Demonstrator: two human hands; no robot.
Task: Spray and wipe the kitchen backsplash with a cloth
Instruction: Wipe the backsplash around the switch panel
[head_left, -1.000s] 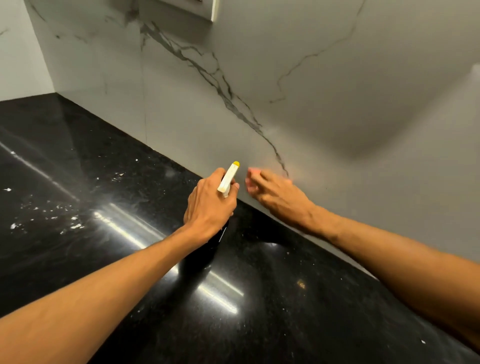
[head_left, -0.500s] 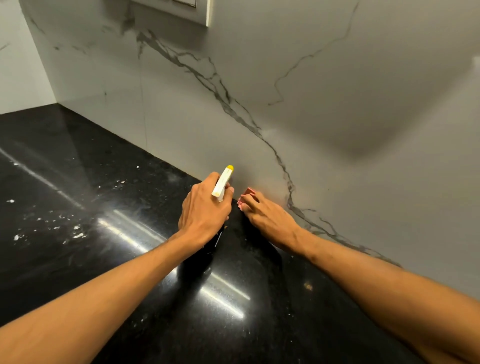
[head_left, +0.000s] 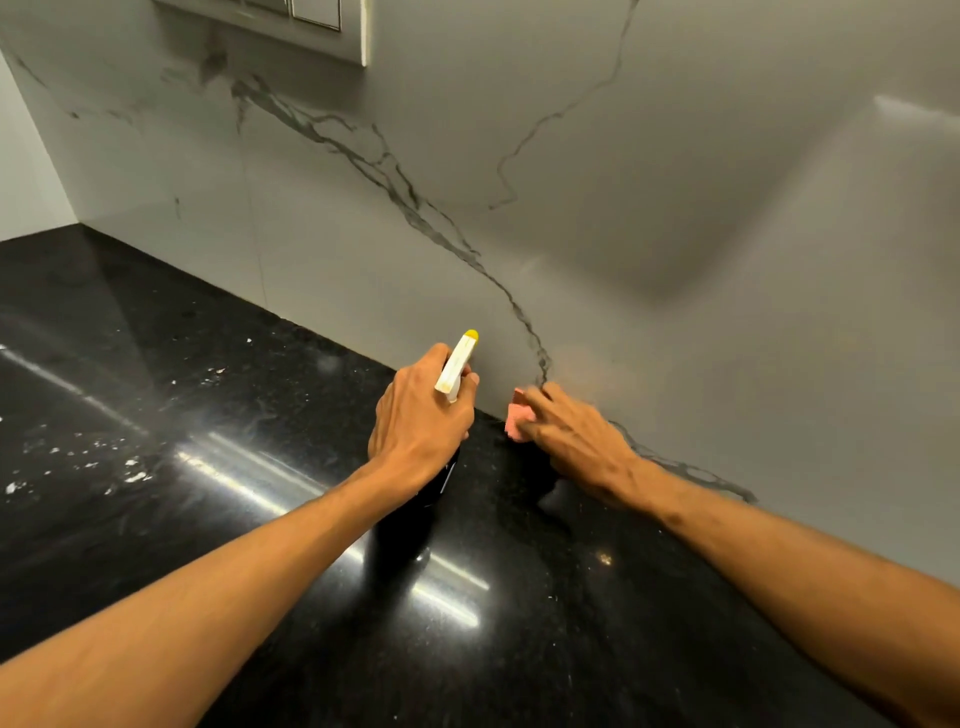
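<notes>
Head view, looking down over both forearms. The left hand (head_left: 415, 421) has its grip clamped on the spray bottle (head_left: 457, 366): fingers curl round the neck, and the white trigger head with its yellow nozzle tip pokes out above the knuckles, aimed at the wall. The dark body of the bottle hangs below the palm and seems to stand on the black bench (head_left: 208, 519), though the base merges with the glossy surface and I can't see it clearly.

Just to the right, close to the bottle but not touching it, the right hand (head_left: 571, 436) lies flat, with no closed grip. Its fingers stretch over the pink cloth (head_left: 515, 427) and press it against the marble backsplash (head_left: 675, 234), right at the seam where wall meets bench. Only a small pink edge shows past the fingertips, which are slightly blurred. The cloth sits at the foot of a dark vein that runs down across the stone.

White specks (head_left: 130, 470) dot the bench on the left, well apart from both hands. A switch plate (head_left: 291, 21) peeks in at the top edge.
</notes>
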